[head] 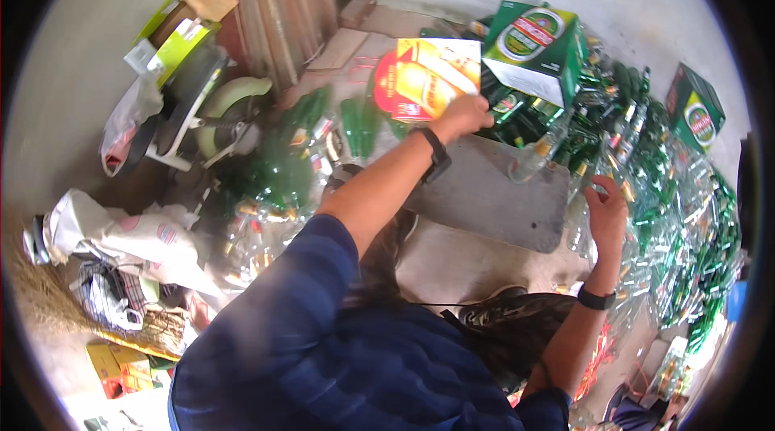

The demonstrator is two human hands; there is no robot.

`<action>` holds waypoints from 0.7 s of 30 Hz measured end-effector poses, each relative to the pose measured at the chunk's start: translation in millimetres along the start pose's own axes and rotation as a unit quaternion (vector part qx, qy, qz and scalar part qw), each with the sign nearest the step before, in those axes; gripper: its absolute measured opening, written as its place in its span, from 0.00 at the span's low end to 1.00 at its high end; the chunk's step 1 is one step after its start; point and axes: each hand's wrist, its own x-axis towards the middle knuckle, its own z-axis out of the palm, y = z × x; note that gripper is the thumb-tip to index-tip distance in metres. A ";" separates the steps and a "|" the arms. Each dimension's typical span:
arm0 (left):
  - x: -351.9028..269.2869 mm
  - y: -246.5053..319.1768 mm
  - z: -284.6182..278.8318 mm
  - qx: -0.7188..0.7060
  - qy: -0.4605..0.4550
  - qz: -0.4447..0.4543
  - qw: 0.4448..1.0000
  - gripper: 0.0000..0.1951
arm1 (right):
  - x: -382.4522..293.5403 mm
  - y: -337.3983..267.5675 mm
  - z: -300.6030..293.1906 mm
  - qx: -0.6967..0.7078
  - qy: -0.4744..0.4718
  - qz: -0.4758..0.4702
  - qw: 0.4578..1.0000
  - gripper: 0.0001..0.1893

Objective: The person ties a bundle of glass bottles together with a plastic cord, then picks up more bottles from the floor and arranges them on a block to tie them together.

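My left hand (pixel 463 116), with curled fingers, overlaps the lower right corner of an orange and yellow printed carton (pixel 433 77); whether it grips the carton is hidden. A grey board (pixel 496 195) lies below that hand. One clear glass bottle (pixel 536 155) rests across the board's upper right edge. To the right of the board, my right hand (pixel 605 204) hovers beside clear glass bottles, its thumb and forefinger curved with a gap between them. Beyond the board, a green beer carton (pixel 536 46) sits tilted on green glass bottles (pixel 530 119).
A large heap of green and clear bottles (pixel 672 219) fills the right side. More green bottles (pixel 290 158) lie at the left, near a small wheeled machine (pixel 233 122) and a white sack (pixel 151 240). Another green carton (pixel 696 107) stands against the wall.
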 end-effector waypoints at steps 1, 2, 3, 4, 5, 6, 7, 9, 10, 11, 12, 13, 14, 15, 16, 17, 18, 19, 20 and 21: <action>-6.9 9.4 -30.2 -0.106 0.132 0.083 0.982 0.08 | -0.6 -0.1 0.2 -0.005 -0.014 0.039 0.999 0.14; -15.5 21.1 -61.2 -0.251 0.151 -0.002 0.956 0.08 | -0.2 0.1 1.0 -0.008 -0.023 0.021 0.999 0.14; -27.2 32.3 -94.5 -0.345 0.163 -0.015 0.924 0.10 | 0.6 0.8 3.2 0.000 -0.010 -0.011 1.000 0.15; -46.3 37.4 -132.2 -0.371 0.109 0.020 0.922 0.16 | 0.4 2.5 6.6 0.011 0.005 -0.033 0.999 0.15; -68.2 41.8 -163.8 -0.413 0.099 0.068 0.903 0.14 | 1.7 4.5 5.8 -0.004 -0.005 -0.014 1.000 0.16; -92.0 42.8 -192.0 -0.439 0.104 0.107 0.886 0.14 | 2.9 6.6 8.4 -0.006 -0.013 -0.019 1.000 0.16; -113.4 41.1 -220.6 -0.448 0.108 0.110 0.880 0.13 | 4.5 8.9 9.2 -0.009 -0.001 -0.036 0.999 0.16; -159.6 18.1 -266.3 -0.462 0.146 0.110 0.868 0.13 | 7.1 13.1 11.2 0.013 0.007 -0.042 0.999 0.17; -179.1 -1.4 -280.2 -0.473 0.151 0.141 0.857 0.13 | 8.6 14.8 11.7 0.010 -0.007 -0.054 0.998 0.17; -193.6 -26.1 -285.6 -0.486 0.196 0.085 0.847 0.14 | 10.1 16.3 12.0 -0.011 -0.019 -0.023 1.000 0.17; -204.5 -56.0 -284.6 -0.504 0.214 0.069 0.834 0.14 | 11.6 17.5 12.8 -0.029 -0.018 0.015 0.999 0.17; -212.8 -90.1 -278.6 -0.531 0.207 0.026 0.821 0.14 | 11.0 19.2 13.2 -0.004 -0.036 0.021 0.999 0.18; -220.1 -127.4 -267.5 -0.575 0.186 -0.026 0.796 0.13 | 11.5 20.4 15.0 -0.013 -0.050 0.020 0.998 0.18; -223.3 -164.9 -247.5 -0.557 0.194 -0.070 0.805 0.14 | 12.2 21.6 15.8 0.022 -0.065 0.034 0.997 0.17; -232.1 -203.2 -224.9 -0.372 0.206 -0.048 0.904 0.15 | 12.1 23.0 16.7 0.057 -0.080 0.049 0.994 0.17; -236.2 -239.9 -211.8 -0.372 0.139 -0.158 0.904 0.14 | 11.8 24.3 16.5 0.065 -0.080 0.083 0.991 0.17; -242.5 -271.8 -183.7 -0.202 0.129 -0.113 0.964 0.12 | 10.5 25.8 16.3 0.064 -0.095 0.067 0.991 0.17; -249.6 -299.4 -156.2 0.027 0.130 -0.095 0.987 0.11 | 8.2 27.4 15.3 0.076 -0.097 0.075 0.989 0.17; -257.3 -321.9 -130.2 0.224 0.129 -0.090 0.962 0.11 | 6.1 28.7 13.9 0.088 -0.098 0.084 0.988 0.16; -261.4 -338.7 -105.6 0.201 0.064 -0.157 0.965 0.12 | 3.3 29.8 11.9 0.083 -0.098 0.087 0.988 0.16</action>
